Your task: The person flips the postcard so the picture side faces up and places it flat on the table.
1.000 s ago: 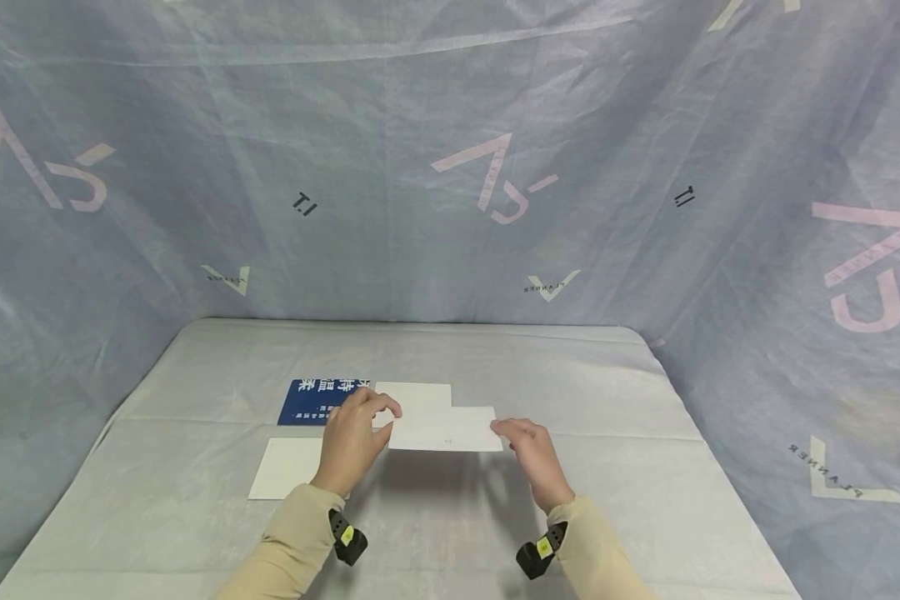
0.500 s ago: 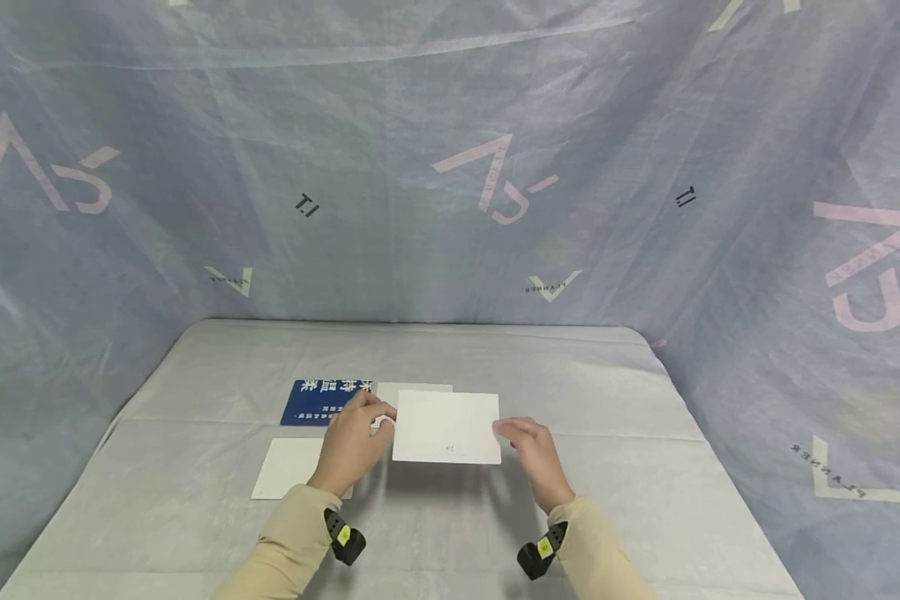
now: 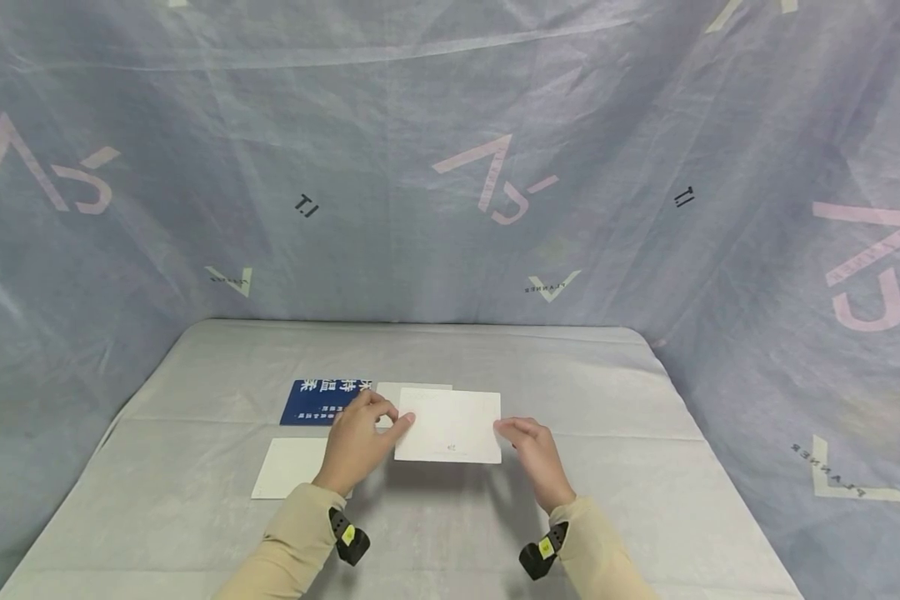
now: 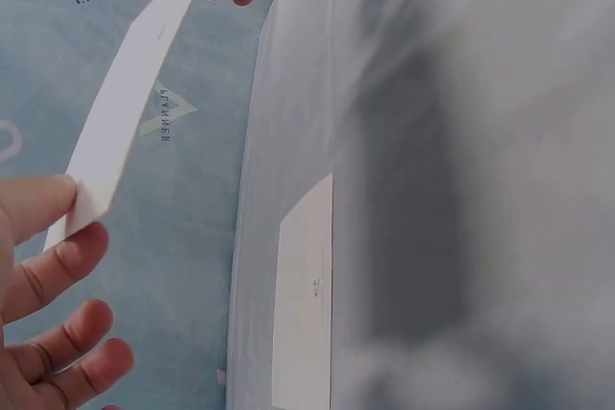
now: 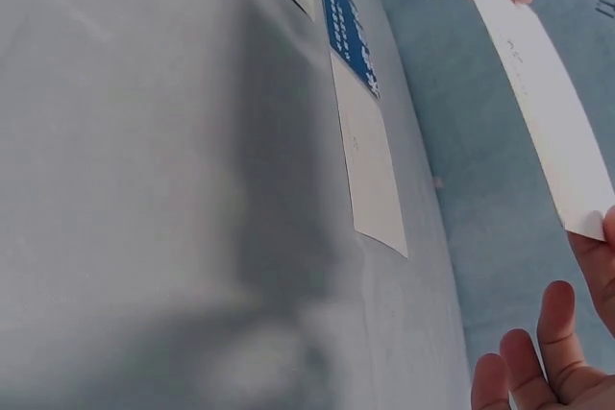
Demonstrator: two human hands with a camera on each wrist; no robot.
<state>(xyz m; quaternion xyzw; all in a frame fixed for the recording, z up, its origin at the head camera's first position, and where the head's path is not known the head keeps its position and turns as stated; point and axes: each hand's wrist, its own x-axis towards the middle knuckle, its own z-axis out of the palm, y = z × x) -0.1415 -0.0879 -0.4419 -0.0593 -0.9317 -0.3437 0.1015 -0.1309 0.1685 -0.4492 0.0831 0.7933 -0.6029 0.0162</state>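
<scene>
At the left, a blue card (image 3: 317,405) is laid on the table (image 3: 157,500). By the left hand (image 3: 358,443), a white card (image 3: 452,427) is pinched; compared with one second ago, it has been tilted, so its face can be better viewed. Above the table, its right edge is pinched by the right hand (image 3: 536,460).

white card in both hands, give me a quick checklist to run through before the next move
1. Left hand pinching the held card: ok.
2. Right hand pinching its opposite end: ok.
3. Held card raised off the table: ok, both wrist views show it apart.
4. Blue card fully visible from the head view: not ok, the left hand covers part.
5. Small printed mark on the held card readable: cannot tell, too small.
</scene>
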